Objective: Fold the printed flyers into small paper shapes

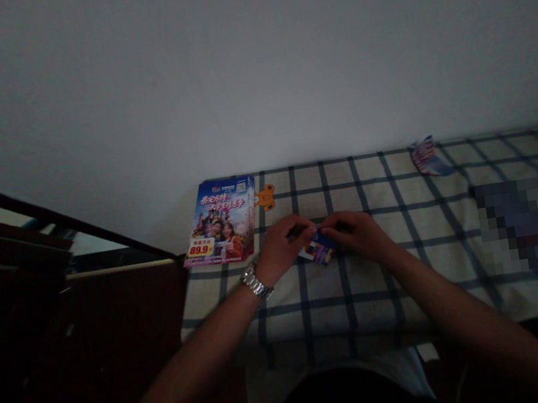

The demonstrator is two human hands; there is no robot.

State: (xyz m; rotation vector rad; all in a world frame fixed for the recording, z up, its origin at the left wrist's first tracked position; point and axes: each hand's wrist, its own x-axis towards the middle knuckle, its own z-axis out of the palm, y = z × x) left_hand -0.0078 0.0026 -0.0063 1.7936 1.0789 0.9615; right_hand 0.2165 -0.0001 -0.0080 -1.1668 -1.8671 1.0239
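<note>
A small folded flyer [320,247], printed in blue, purple and orange, is held low over the checked cloth. My left hand [283,246], with a metal watch at the wrist, pinches its upper left edge. At the upper right, the fingers of my right hand [359,234] are closed on the same flyer. To the left of my hands lies a stack of printed flyers [225,225], its top sheet blue and pink with a yellow price panel.
Blue-striped cloth [390,304] covers the surface against a pale wall [248,63]. Another folded flyer [430,158] stands at the back right. A dark, pixelated object [528,227] lies at the right. A dark rail [49,217] slopes down at the left.
</note>
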